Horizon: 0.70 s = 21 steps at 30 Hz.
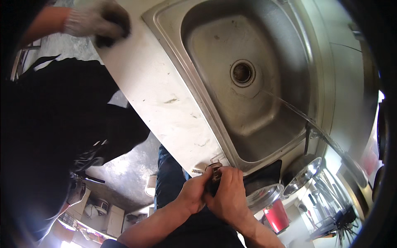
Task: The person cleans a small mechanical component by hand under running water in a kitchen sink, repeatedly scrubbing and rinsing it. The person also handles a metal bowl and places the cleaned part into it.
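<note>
Close to my body, at the near corner of the counter, my left hand and my right hand are closed around a small dark cylindrical object. Its top end has a brownish, ringed rim; my fingers cover most of the rest, so its exact kind is unclear. A small metallic item lies on the counter edge just left of it. Beyond my hands is a stainless steel sink with a round drain.
At upper left, another person's gloved hand presses a dark item on the white counter. A clear hose-like tube crosses the sink's right rim. Metal bowls, a red container and several utensils stand at lower right.
</note>
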{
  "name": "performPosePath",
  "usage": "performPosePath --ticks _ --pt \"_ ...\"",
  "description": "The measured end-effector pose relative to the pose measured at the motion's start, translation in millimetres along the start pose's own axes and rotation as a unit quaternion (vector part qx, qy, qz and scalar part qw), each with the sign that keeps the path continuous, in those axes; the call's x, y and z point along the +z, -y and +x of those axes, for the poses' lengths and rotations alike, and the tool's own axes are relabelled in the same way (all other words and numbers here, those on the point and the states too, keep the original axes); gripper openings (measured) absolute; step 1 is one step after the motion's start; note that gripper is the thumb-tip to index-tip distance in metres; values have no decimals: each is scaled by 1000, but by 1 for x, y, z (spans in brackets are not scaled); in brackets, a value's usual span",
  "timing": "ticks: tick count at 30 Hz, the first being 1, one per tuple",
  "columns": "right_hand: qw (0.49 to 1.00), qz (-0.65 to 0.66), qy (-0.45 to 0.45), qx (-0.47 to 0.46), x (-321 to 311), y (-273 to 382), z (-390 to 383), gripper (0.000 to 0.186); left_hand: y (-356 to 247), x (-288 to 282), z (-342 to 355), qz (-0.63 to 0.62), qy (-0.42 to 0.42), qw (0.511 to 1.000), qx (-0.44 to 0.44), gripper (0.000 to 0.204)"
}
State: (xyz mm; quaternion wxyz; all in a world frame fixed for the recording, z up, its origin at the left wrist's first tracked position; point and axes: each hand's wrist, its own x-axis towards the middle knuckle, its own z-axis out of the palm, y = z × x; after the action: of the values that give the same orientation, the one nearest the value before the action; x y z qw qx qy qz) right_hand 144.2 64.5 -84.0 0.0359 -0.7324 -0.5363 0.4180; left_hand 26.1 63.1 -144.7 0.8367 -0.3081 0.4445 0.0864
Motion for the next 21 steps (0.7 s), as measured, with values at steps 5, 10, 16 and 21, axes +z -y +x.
performPosePath --ticks 5,10,16,21 --pt "997 -35 50 41 3 3 5 62 -1 4 -4 -27 -34 999 -24 37" --pt "995 -62 68 43 7 3 6 60 0 -1 -7 -29 -88 995 -30 38" --pt "993 -84 69 54 5 11 15 54 -12 17 -12 -8 -138 990 -42 39" --pt "991 -88 86 53 6 12 16 58 -14 16 -12 -27 -126 991 -45 40"
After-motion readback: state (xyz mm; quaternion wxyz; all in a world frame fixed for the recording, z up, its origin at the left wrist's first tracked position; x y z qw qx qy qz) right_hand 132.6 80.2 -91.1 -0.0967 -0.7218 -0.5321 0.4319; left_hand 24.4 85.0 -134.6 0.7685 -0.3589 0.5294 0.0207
